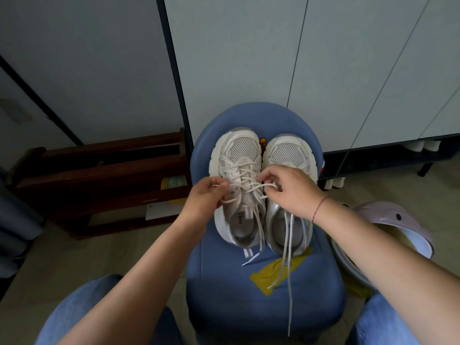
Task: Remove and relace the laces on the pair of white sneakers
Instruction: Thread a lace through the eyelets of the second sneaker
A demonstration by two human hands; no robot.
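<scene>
Two white sneakers stand side by side on a blue chair (pixel 249 290), toes pointing away from me. The left sneaker (pixel 237 155) is laced along its front, and its lace (pixel 249 188) runs between my hands. My left hand (pixel 204 195) pinches a loop of that lace at the shoe's left side. My right hand (pixel 291 190) pinches the lace at the shoe's right side, over the gap between the shoes. The right sneaker (pixel 288 150) has loose lace ends (pixel 286 257) trailing down over the seat and its front edge.
A strip of yellow tape (pixel 268 272) is stuck on the seat in front of the shoes. A dark wooden rack (pixel 99 180) stands on the left, a pale round helmet-like object (pixel 388 227) on the right floor. Cabinet doors (pixel 249 58) rise behind. My jeans-clad knees (pixel 82 310) flank the chair.
</scene>
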